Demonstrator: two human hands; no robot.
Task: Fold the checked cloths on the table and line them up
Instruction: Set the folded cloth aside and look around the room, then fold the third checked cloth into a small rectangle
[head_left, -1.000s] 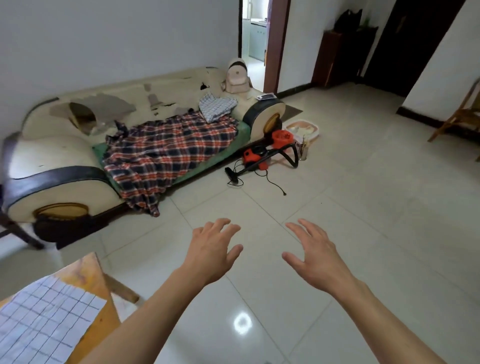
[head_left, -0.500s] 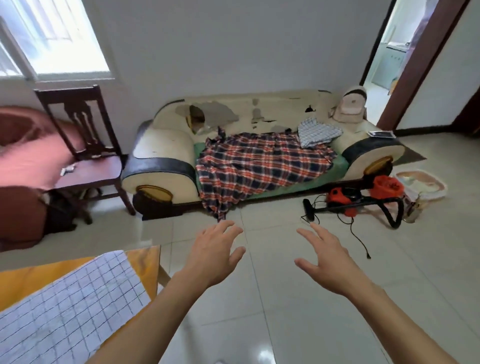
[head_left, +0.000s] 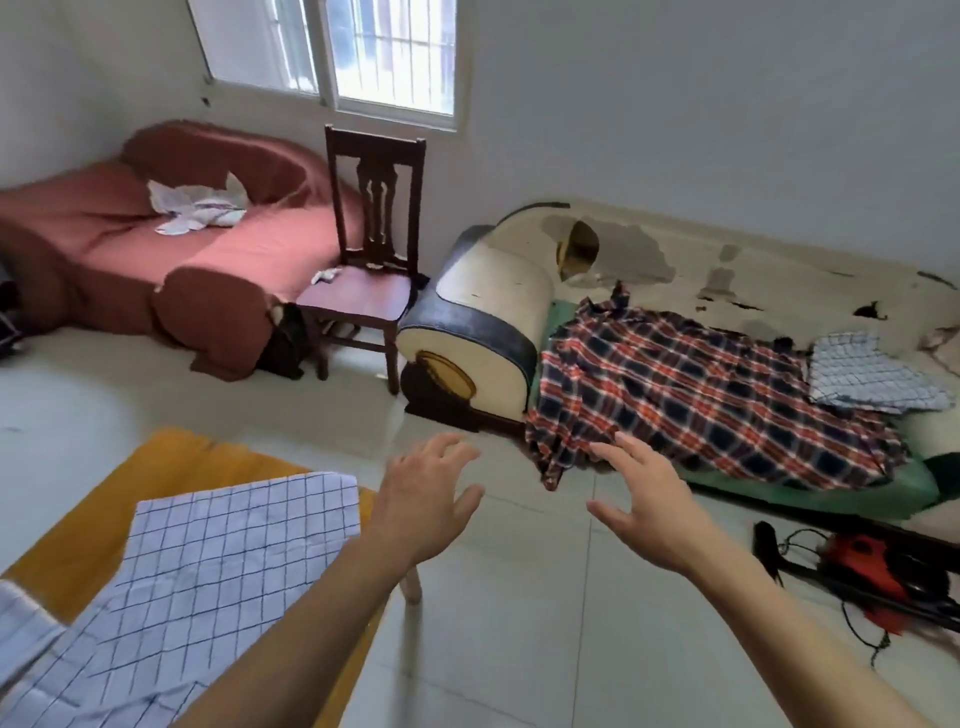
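Note:
A white cloth with thin dark checks (head_left: 218, 561) lies spread flat on the yellow wooden table (head_left: 88, 525) at the lower left. The edge of another checked cloth (head_left: 21, 618) shows at the far left of the table. My left hand (head_left: 426, 499) hovers with fingers spread just past the table's right corner, touching nothing. My right hand (head_left: 644, 504) is held out over the floor, fingers spread and empty. A small blue checked cloth (head_left: 867, 374) lies on the cream sofa (head_left: 498, 312) at the right.
A red and navy plaid blanket (head_left: 691, 395) drapes over the sofa seat. A dark wooden chair (head_left: 369, 280) stands between it and a red-covered couch (head_left: 171, 254) holding crumpled white cloth. A red corded tool (head_left: 872, 571) lies on the tiled floor at right.
The view has swung left: the table and checked cloth now fill more of the lower left, and the window and red couch have come into sight. Both hands stay raised, open and empty.

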